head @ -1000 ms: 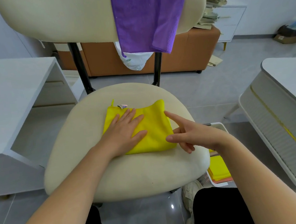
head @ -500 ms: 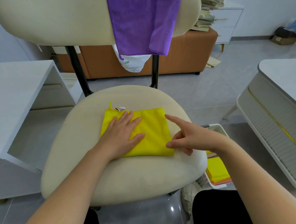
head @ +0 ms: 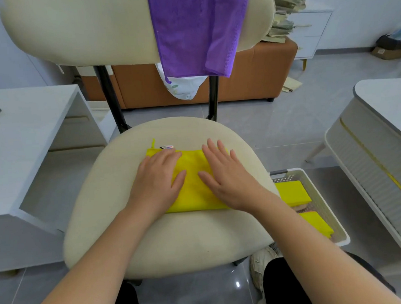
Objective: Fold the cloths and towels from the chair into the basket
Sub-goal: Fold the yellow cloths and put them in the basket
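A folded yellow cloth (head: 192,183) lies flat on the cream chair seat (head: 172,239). My left hand (head: 157,178) presses its left half with straight fingers, and my right hand (head: 224,174) lies flat on its right half. A purple towel (head: 198,28) hangs over the chair's backrest (head: 79,29). Below it a white cloth (head: 183,89) hangs behind the backrest. To the right of the seat, on the floor, stands a white basket (head: 326,204) holding folded yellow cloths (head: 292,193).
A white desk (head: 16,145) stands to the left and a white rounded table (head: 387,124) to the right. An orange bench (head: 249,77) with stacked books (head: 284,13) is behind the chair. My shoe (head: 262,264) is on the grey floor beside the basket.
My right hand has moved from the cloth's right edge, with a pointing finger, onto the cloth and now lies flat. The cloth's top edge is straighter. The left hand stays pressed on it.
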